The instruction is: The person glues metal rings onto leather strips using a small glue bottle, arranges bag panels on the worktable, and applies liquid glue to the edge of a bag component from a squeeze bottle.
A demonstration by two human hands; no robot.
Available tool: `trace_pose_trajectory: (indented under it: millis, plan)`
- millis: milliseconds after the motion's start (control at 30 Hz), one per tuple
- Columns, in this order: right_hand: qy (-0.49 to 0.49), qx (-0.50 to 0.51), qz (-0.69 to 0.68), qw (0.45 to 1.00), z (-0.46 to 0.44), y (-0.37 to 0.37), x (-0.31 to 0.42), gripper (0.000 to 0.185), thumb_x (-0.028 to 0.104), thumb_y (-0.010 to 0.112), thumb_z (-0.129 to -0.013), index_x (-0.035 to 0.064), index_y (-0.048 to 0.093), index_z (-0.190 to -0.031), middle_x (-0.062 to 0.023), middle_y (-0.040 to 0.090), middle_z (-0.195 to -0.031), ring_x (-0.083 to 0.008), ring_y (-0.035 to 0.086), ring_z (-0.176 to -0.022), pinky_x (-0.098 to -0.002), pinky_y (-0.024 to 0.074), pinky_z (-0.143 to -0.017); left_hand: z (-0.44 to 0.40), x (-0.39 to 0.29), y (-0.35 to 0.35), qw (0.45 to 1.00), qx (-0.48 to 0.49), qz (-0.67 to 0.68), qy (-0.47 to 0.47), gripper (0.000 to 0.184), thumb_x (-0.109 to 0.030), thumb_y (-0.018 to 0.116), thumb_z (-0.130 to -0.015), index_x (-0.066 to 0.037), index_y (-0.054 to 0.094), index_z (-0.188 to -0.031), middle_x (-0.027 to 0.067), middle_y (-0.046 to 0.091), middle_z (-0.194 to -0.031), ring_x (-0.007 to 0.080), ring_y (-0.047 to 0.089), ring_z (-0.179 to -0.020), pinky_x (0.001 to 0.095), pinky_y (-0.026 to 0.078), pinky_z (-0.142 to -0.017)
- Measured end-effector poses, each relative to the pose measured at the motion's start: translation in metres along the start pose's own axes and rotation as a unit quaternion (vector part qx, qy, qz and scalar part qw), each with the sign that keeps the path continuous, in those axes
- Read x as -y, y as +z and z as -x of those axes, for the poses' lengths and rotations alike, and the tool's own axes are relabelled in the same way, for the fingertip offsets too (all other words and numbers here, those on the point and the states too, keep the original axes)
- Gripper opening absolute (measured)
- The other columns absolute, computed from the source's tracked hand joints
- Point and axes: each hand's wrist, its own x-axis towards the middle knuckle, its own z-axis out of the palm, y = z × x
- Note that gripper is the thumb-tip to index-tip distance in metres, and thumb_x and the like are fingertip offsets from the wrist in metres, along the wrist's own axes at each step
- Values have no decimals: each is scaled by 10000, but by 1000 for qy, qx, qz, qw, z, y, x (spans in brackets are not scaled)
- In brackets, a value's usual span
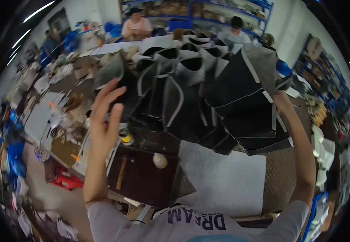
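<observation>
My left hand (pixel 108 107) is raised on the left with its fingers apart and nothing in it, close to the leftmost of the dark pieces. On the right, my right hand (pixel 282 101) grips the edge of a large black piece (pixel 245 101) with grey edging and a grey inner face, tilted toward me. Several black and grey boot-like uppers (pixel 175 101) stand crowded together between my hands, their openings facing up.
In front of me lie a grey sheet (pixel 227 177), a dark board (pixel 142 189) with a hammer (pixel 122 173) and a white bottle (pixel 159 160). A yellow-labelled can (pixel 125 137) stands nearby. Two people (pixel 136 26) sit across the table; another stands far left.
</observation>
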Motion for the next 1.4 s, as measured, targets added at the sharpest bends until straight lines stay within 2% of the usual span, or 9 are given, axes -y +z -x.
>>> trace_pose_trajectory:
  millis: [67, 333, 433, 567, 633, 800, 1100, 1267, 1400]
  plan:
    - [-34, 107, -75, 991, -12, 41, 58, 240, 113, 467, -747, -73, 581, -646, -178, 553, -554, -266, 586, -460, -374, 381, -364, 3, -15, -24, 992, -11, 115, 46, 339, -259, 435, -950, -11, 579, -1130, 184, 486, -1276, 275, 477, -1169, 355, 365, -965]
    - [-108, 292, 164, 936, -31, 205, 150, 515, 438, 481, -893, -24, 590, -1093, -192, 570, -1138, -326, 547, -1047, -418, 446, -855, 14, -73, -64, 862, 73, 467, 186, 495, -490, 184, -968, -213, 595, -973, 220, 511, -1089, 322, 534, -983, 447, 419, -846]
    - [-134, 235, 216, 938, -20, 213, 157, 593, 485, 466, -890, -11, 508, -1212, -195, 571, -1143, -343, 543, -1057, -436, 432, -885, 11, -60, -65, 833, 138, 491, 214, 466, -465, 203, -967, -200, 588, -970, 205, 515, -1085, 317, 537, -980, 444, 420, -848]
    - [-251, 80, 187, 946, -38, 219, 123, 393, 328, 487, -905, -31, 576, -1039, -134, 634, -831, -273, 616, -708, -407, 481, -607, 20, -60, -54, 809, 170, 515, 227, 405, -425, 252, -960, -174, 569, -986, 199, 515, -1091, 309, 537, -984, 434, 424, -850]
    - [-201, 71, 238, 948, 12, 178, 157, 468, 389, 467, -922, 36, 498, -1228, -153, 628, -1031, -304, 619, -871, -393, 509, -716, 24, -60, -45, 795, 183, 532, 229, 375, -405, 276, -956, -161, 559, -993, 196, 516, -1094, 305, 537, -986, 429, 426, -851]
    - [-372, -46, 108, 921, 65, 130, 134, 320, 272, 535, -884, 89, 545, -1146, -171, 620, -995, -326, 621, -875, -412, 497, -716, 28, -68, -28, 763, 213, 562, 237, 308, -355, 337, -947, -129, 535, -1012, 188, 516, -1101, 295, 538, -991, 417, 432, -853]
    - [-357, -18, -49, 933, 255, 53, 108, 239, 35, 583, -840, 37, 596, -1079, -127, 610, -1081, -228, 617, -924, -291, 488, -766, 60, -83, -15, 777, 181, 559, 228, 232, -266, 446, -931, -70, 493, -1047, 174, 517, -1114, 277, 539, -1000, 394, 442, -857]
    - [-202, 29, -183, 962, 357, 48, 42, 234, -31, 526, -838, -18, 584, -1065, -135, 597, -1118, -215, 589, -971, -281, 459, -799, 160, 34, 65, 916, -24, 337, -217, 360, -72, 539, -890, -31, 437, -1233, 152, 501, -1154, 190, 507, -1064, 308, 407, -917]
    - [-86, 64, -219, 970, 437, 51, 4, 259, -82, 511, -818, -10, 589, -1054, -131, 599, -1094, -201, 587, -949, -276, 462, -793, 292, 128, 144, 908, 187, 77, -366, 942, -304, 773, -710, -35, 202, -1410, 201, 324, -1373, 320, 343, -1266, 391, 311, -1030]
